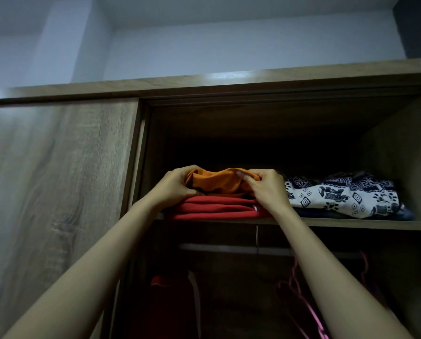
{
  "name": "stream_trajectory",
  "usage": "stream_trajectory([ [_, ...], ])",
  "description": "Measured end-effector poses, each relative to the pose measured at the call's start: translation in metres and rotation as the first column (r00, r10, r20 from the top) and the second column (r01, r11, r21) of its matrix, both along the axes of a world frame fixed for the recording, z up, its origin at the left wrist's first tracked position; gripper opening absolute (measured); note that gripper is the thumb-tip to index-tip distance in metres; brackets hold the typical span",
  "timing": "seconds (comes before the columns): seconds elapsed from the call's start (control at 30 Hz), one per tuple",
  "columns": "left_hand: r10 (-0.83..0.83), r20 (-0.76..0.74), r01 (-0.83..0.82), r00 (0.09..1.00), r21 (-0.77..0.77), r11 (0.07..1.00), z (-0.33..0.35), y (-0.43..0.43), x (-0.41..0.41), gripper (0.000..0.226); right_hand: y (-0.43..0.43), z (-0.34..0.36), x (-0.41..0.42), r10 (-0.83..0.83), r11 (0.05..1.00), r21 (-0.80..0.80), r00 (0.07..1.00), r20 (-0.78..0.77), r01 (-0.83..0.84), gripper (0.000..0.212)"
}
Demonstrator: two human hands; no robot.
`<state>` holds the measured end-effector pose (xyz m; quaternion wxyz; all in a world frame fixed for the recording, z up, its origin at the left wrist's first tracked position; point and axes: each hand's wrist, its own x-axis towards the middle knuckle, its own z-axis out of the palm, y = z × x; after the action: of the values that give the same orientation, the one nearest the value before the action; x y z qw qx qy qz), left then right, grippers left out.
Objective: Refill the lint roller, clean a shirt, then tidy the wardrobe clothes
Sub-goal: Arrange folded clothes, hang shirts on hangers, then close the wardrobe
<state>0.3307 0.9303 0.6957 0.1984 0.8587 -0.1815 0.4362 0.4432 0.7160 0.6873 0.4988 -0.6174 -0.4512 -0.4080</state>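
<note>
- My left hand [174,184] and right hand [265,189] each grip an end of the orange cloth [216,183], fingers curled.
- It sits on the folded red clothes [214,207] on the shelf [339,223].
- A patterned cloth [344,194] lies to the right.

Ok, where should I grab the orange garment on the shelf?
By its two bunched ends, from the open front, as the left hand and right hand hold it. The orange garment lies crumpled on the red pile, so one grip would probably let it droop.
</note>
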Motion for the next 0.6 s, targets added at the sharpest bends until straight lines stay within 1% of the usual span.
stream_trajectory([
  [0.13,-0.055,0.009,0.056,0.998,-0.083,0.995,-0.004,0.003,0.005,0.039,0.000,-0.002,0.004,0.030,1.000,0.000,0.999,0.009,-0.030,0.040],
  [0.2,-0.132,0.010,0.132,0.991,-0.153,0.979,-0.004,0.003,0.006,0.043,0.001,-0.002,0.007,0.054,0.999,0.001,0.999,0.007,-0.054,0.051],
  [0.27,-0.181,0.010,0.179,0.983,-0.206,0.962,-0.003,0.003,0.007,0.047,0.002,-0.001,0.009,0.074,0.997,0.021,0.997,-0.015,-0.073,0.068],
  [0.37,-0.209,-0.014,0.200,0.978,-0.247,0.948,-0.001,0.006,0.006,0.048,0.004,0.000,0.011,0.114,0.993,0.032,0.992,-0.060,-0.112,0.085],
  [0.47,-0.224,-0.018,0.211,0.974,-0.265,0.941,0.000,0.008,0.007,0.049,0.005,0.002,0.014,0.112,0.994,0.023,0.989,-0.093,-0.110,0.095],
  [0.53,-0.238,-0.033,0.218,0.971,-0.289,0.932,0.004,0.009,0.009,0.049,0.005,0.006,0.010,0.111,0.994,0.032,0.986,-0.125,-0.108,0.090],
  [0.6,-0.227,-0.017,0.212,0.974,-0.292,0.933,0.010,0.010,0.010,0.047,0.008,0.011,0.009,0.096,0.995,0.050,0.983,-0.154,-0.089,0.074],
])
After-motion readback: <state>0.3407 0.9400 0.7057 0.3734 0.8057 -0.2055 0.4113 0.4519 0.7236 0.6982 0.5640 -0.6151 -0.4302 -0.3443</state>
